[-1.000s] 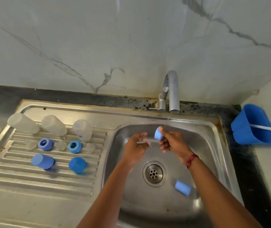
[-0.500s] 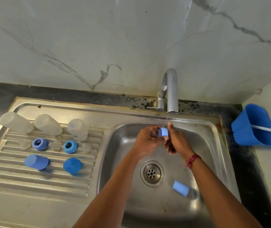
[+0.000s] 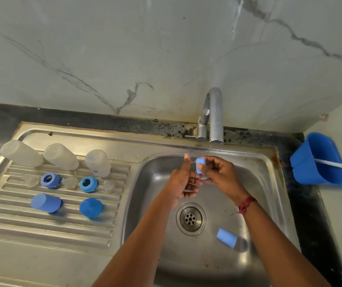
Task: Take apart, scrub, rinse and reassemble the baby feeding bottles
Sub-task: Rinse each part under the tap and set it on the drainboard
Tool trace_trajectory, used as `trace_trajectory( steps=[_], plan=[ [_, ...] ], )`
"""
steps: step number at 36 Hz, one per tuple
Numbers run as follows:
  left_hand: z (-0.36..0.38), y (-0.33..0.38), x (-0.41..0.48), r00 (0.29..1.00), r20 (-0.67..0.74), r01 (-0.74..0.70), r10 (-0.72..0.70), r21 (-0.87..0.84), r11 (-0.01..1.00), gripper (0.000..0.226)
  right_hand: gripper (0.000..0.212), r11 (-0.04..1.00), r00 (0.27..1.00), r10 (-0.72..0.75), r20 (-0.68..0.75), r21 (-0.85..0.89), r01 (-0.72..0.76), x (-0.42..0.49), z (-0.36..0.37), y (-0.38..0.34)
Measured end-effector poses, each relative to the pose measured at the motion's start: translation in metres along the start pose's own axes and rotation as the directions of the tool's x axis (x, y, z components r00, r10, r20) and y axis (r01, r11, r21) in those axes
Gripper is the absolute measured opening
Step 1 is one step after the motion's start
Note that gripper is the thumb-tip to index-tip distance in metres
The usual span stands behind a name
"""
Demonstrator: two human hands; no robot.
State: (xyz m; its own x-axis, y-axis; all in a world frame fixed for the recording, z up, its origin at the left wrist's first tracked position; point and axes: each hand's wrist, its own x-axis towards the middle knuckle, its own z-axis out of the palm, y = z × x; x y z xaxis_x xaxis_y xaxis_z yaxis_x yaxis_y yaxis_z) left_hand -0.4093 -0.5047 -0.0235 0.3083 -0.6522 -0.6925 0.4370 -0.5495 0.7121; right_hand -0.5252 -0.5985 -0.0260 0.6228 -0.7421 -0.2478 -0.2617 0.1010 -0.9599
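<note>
Under the tap [image 3: 215,112], the right hand [image 3: 220,175] pinched a blue ring [image 3: 200,165], the left hand [image 3: 181,183] of unclear hold; 3 bottles [image 3: 61,156] drained in parts, 1 cap [image 3: 226,237] and all reassembly seemingly left to do.

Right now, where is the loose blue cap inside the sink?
In the head view, the blue cap lies on the sink floor, just right of the drain and nearer the front edge.

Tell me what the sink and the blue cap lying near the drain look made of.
Sink: stainless steel, seemingly; brushed grey with soft reflections. Blue cap: probably plastic; uniform matte blue, no sharp glints.
</note>
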Motion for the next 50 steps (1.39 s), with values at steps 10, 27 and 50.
trace_trajectory(
  steps=[10, 27, 50],
  plan=[
    [-0.002, 0.003, -0.009, 0.986, 0.108, -0.081, 0.13, -0.373, 0.924, 0.033, 0.013, 0.968, 0.984, -0.085, -0.154, -0.247, 0.045, -0.001, 0.005, -0.015],
    [0.006, 0.001, -0.004, 0.996, 0.017, -0.081, 0.084, -0.136, 0.987, 0.017, 0.046, 0.971, 0.963, -0.203, -0.179, -0.161, 0.175, -0.008, -0.001, -0.01],
    [-0.026, -0.034, -0.02, 0.923, -0.377, -0.045, -0.073, -0.296, 0.954, 0.007, 0.029, 0.948, 0.991, 0.127, -0.04, 0.298, -0.109, -0.013, 0.014, -0.008]
  ],
)
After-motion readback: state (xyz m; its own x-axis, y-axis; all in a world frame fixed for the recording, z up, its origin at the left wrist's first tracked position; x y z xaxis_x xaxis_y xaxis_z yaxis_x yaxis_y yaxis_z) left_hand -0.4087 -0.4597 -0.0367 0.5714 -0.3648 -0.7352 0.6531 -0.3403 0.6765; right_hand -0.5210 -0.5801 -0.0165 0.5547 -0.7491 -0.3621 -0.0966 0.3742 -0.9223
